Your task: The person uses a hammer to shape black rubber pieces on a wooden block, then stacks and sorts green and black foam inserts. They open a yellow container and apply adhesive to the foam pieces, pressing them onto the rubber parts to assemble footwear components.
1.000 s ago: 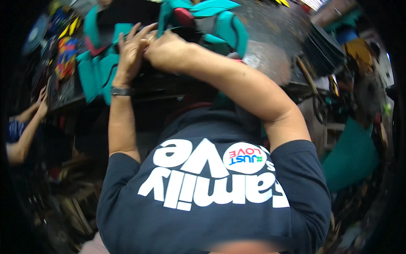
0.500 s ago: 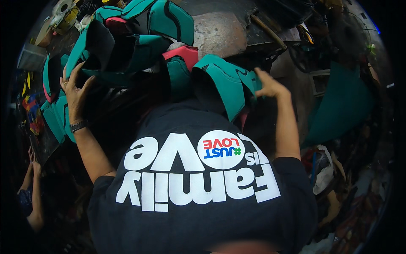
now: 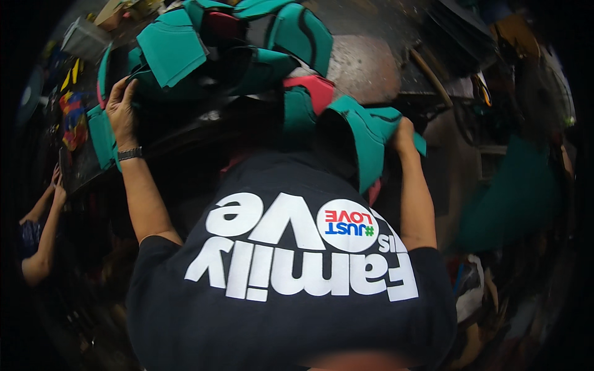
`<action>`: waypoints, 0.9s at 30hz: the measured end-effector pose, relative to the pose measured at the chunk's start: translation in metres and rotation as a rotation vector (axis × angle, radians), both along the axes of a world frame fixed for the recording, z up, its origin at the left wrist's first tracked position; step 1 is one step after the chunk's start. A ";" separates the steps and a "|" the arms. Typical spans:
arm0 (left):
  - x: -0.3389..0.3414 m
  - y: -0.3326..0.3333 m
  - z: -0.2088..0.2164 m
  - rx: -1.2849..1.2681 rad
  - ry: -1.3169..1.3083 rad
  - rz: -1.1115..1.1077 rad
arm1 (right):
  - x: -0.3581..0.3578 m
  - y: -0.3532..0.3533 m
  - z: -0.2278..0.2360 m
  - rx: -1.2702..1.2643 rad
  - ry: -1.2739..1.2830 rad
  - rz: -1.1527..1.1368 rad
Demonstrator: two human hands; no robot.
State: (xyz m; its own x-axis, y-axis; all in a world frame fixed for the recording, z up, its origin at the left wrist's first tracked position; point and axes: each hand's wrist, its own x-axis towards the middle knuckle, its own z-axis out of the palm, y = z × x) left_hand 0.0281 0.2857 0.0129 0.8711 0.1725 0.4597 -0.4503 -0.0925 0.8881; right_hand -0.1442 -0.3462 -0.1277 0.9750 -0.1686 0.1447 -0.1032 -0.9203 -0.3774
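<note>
Curved green panel (image 3: 365, 139) gripped in right hand (image 3: 404, 135) | piled green pieces (image 3: 172, 49) on bench (image 3: 79, 162) touched by left hand (image 3: 122, 116); whether pinched, cannot be told

Panels (image 3: 173, 49) on table (image 3: 365, 18), stick (image 3: 431, 77) to right

Dim, uneven light, as I observe it: white lettering (image 3: 236, 266) stands crisp on the black shirt (image 3: 278, 337); beyond the shirt, a pale slab (image 3: 365, 68) shines dully amid shadow; right of the shirt, a green sheet (image 3: 510, 198) blurs. Outlying edges bow toward blackened corners.
</note>
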 end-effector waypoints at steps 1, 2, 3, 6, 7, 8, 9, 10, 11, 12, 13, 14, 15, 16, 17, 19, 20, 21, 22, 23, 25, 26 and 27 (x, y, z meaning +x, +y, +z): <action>0.000 0.004 0.001 -0.057 0.017 0.000 | -0.004 -0.005 -0.006 0.081 -0.146 -0.012; 0.000 0.008 0.000 -0.136 0.018 0.006 | -0.016 -0.016 -0.006 0.295 -0.183 -0.005; 0.000 0.012 0.000 -0.217 -0.029 -0.033 | -0.029 -0.024 -0.006 0.541 -0.245 -0.021; 0.003 0.020 0.001 -0.525 -0.061 -0.069 | -0.065 -0.047 0.006 1.135 -0.468 -0.347; 0.005 0.023 0.003 -0.603 -0.085 -0.139 | -0.081 -0.052 0.014 1.153 -0.520 -0.428; 0.007 0.023 0.004 -0.623 -0.129 -0.164 | -0.094 -0.058 0.026 1.168 -0.579 -0.490; 0.009 0.023 0.006 -0.711 -0.101 -0.097 | -0.104 -0.062 0.041 1.176 -0.641 -0.530; 0.009 0.023 0.007 -0.693 -0.133 -0.119 | -0.112 -0.066 0.058 1.176 -0.696 -0.548; 0.011 0.020 0.008 -0.715 -0.123 -0.080 | -0.115 -0.070 0.076 1.163 -0.749 -0.558; 0.013 0.019 0.010 -0.740 -0.113 -0.041 | -0.116 -0.071 0.098 1.141 -0.799 -0.556; 0.016 0.018 0.013 -0.755 -0.124 -0.040 | -0.112 -0.071 0.123 1.119 -0.841 -0.536; 0.022 0.015 0.015 -0.772 -0.140 -0.039 | -0.102 -0.070 0.147 1.104 -0.885 -0.498; 0.029 0.014 0.017 -0.810 -0.118 0.007 | -0.087 -0.067 0.176 1.085 -0.925 -0.440; 0.039 0.012 0.019 -0.782 -0.167 0.012 | -0.065 -0.061 0.205 1.068 -0.949 -0.370; 0.051 0.010 0.022 -0.761 -0.169 0.068 | -0.040 -0.053 0.235 1.058 -0.975 -0.294; 0.073 0.007 0.023 -0.725 -0.181 0.166 | 0.014 -0.023 0.291 1.071 -1.002 -0.122; 0.084 0.005 0.020 -0.687 -0.252 0.150 | 0.044 -0.001 0.319 1.089 -0.996 -0.030; 0.082 0.012 0.015 -0.573 -0.101 0.325 | 0.063 0.027 0.343 1.120 -0.986 0.062; 0.094 0.007 0.011 -0.522 -0.103 0.365 | 0.091 0.058 0.363 1.160 -0.956 0.156; 0.103 0.003 0.005 -0.462 -0.107 0.414 | 0.115 0.093 0.382 1.209 -0.915 0.242; 0.105 -0.009 -0.023 -0.349 -0.255 0.293 | 0.154 0.172 0.406 1.329 -0.793 0.392; 0.110 -0.007 -0.029 -0.301 -0.088 0.268 | 0.168 0.213 0.413 1.382 -0.717 0.445; 0.090 0.004 -0.046 -0.155 -0.240 0.035 | 0.178 0.248 0.412 1.422 -0.645 0.476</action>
